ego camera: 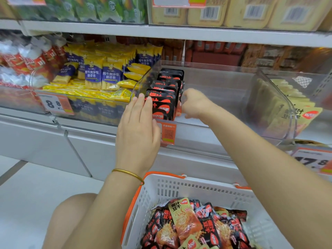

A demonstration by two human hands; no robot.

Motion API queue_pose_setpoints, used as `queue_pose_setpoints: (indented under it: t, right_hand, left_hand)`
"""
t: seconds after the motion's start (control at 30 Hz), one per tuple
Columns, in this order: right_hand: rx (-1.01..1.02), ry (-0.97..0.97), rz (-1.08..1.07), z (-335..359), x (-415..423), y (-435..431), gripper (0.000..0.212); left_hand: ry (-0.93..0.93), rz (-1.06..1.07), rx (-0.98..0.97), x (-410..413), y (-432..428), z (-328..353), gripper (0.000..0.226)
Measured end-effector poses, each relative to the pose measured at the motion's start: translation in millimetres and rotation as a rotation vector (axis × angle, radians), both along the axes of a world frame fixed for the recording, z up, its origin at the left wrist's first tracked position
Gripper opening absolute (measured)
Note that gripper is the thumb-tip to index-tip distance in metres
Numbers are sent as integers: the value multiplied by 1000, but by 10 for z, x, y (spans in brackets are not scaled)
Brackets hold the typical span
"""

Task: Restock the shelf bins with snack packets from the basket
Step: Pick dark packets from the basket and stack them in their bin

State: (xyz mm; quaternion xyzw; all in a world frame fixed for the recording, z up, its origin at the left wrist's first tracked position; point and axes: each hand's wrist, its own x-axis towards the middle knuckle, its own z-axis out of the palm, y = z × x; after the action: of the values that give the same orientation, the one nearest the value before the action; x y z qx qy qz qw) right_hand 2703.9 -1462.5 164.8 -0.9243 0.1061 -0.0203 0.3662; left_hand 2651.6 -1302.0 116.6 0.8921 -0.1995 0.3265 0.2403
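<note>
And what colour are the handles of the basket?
Orange handles on the white basket, seen in the head view.

Price tag (54, 104), orange and white, marked 8.8, at left front. QR label (168, 133), orange, at centre front. White upper shelf (161, 33): green packs (100, 9) at left, beige barcoded boxes (251, 13) at right.

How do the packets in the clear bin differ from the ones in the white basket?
The bin packets stand upright in a tidy row against the left wall of the clear bin; the basket packets lie in a loose heap. The bin packets show mostly black and red; the basket packets include orange ones. The left hand touches the bin packets; no hand touches the basket packets. Both carry a red oval logo.
</note>
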Motion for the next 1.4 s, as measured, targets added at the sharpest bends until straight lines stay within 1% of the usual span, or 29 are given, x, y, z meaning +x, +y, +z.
queue_pose_setpoints:
  t: [0.07,0.1,0.13,0.2,0.23,0.3,0.37,0.43,0.5,0.53,0.57,0.67,0.73,0.77,0.83,0.87,0.9,1.0,1.07,1.13,1.17,1.27,1.3,1.34,1.4]
  right_hand:
    - [64,-212,-7,138,-334,-22,36]
    - [129,-289,0,186,-547,-28,36]
    - [208,-333,30,209,-768,-25,36]
    - [304,-318,134,147,-1166,-17,38]
    - [325,-249,183,28,-1305,-33,39]
    - [313,-12,229,-366,-1443,-84,37]
    - [143,256,247,-894,-1458,-171,26]
    - [-15,465,273,-1421,-1448,-284,22]
    - [-112,658,315,-1848,-1479,-354,25]
    - [-153,735,330,-2031,-1505,-377,26]
    - [-207,770,327,-2185,-1529,-403,27]
    - [-398,681,232,-2467,-1556,-553,20]
    - [-401,656,157,-2555,-1582,-639,7]
    - [-359,675,136,-2587,-1610,-648,6]
    - [-202,731,66,-2729,-1679,-612,22]
    - [-102,750,12,-2802,-1720,-581,26]
    - [-44,753,-35,-2876,-1744,-557,27]
    - [-31,713,-107,-2959,-1747,-551,23]
    - [-46,692,-98,-2915,-1743,-571,24]
    - [-17,697,-100,-2900,-1763,-569,26]
    - [0,718,-110,-2906,-1778,-539,29]
    - [-19,758,-164,-3012,-1829,-380,66]
    - [-27,753,-182,-3057,-1844,-345,69]
    - [-10,747,-216,-3078,-1845,-338,63]
    - [11,722,-252,-3059,-1813,-402,33]
  left_hand:
    - [-84,-39,-51,-167,1,22,47]
    - [-89,-65,-60,-253,1,12,43]
    - [-61,-95,-55,-324,1,-36,40]
    - [84,-155,6,-456,-16,-176,37]
    - [190,-180,60,-511,-32,-258,36]
    - [401,-204,184,-571,-84,-396,31]
    - [547,-203,303,-569,-141,-500,29]
    - [641,-213,396,-564,-194,-574,27]
    - [694,-226,445,-561,-233,-639,24]
    - [707,-233,469,-561,-250,-670,23]
    - [713,-237,492,-563,-266,-688,24]
    - [720,-242,524,-565,-307,-724,27]
    - [721,-244,534,-577,-336,-744,28]
    - [723,-248,544,-581,-353,-749,28]
    - [725,-261,571,-588,-394,-750,27]
    - [725,-267,583,-590,-415,-750,26]
    - [725,-271,591,-588,-435,-750,26]
    - [726,-280,605,-576,-485,-764,26]
    - [727,-290,619,-577,-510,-772,26]
    - [732,-293,635,-582,-530,-776,27]
    - [732,-293,643,-584,-535,-778,27]
    - [733,-296,653,-590,-529,-784,28]
    - [739,-296,652,-590,-520,-793,28]
    - [745,-294,650,-588,-512,-798,29]
    - [755,-283,658,-577,-502,-800,30]
